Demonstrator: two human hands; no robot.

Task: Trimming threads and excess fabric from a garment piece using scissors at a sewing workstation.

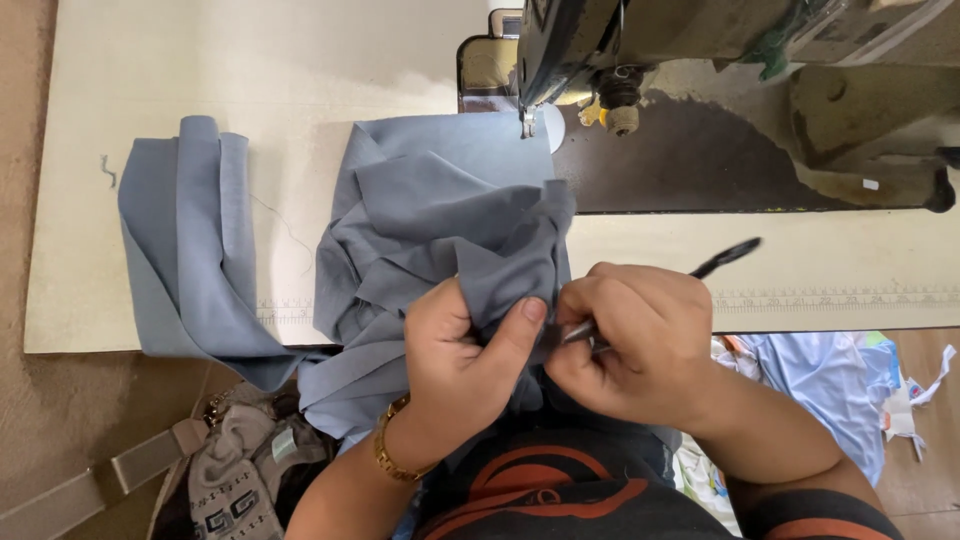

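A crumpled grey-blue fabric point(430, 215) lies on the cream sewing table point(250, 70), spilling over its front edge. My left hand point(460, 350) pinches a fold of this fabric near the table's edge, thumb pressed on the cloth. My right hand point(630, 340) is closed on small black-handled thread snips point(720, 258), whose metal tip meets the cloth right beside my left thumb. A gold bracelet point(392, 452) circles my left wrist.
A dark sewing machine point(700, 60) stands at the back right, its needle point(527, 122) above the fabric's far edge. A patterned bag point(225, 470) sits on the floor at the lower left. Light blue and white cloth pieces point(830, 385) lie at the right.
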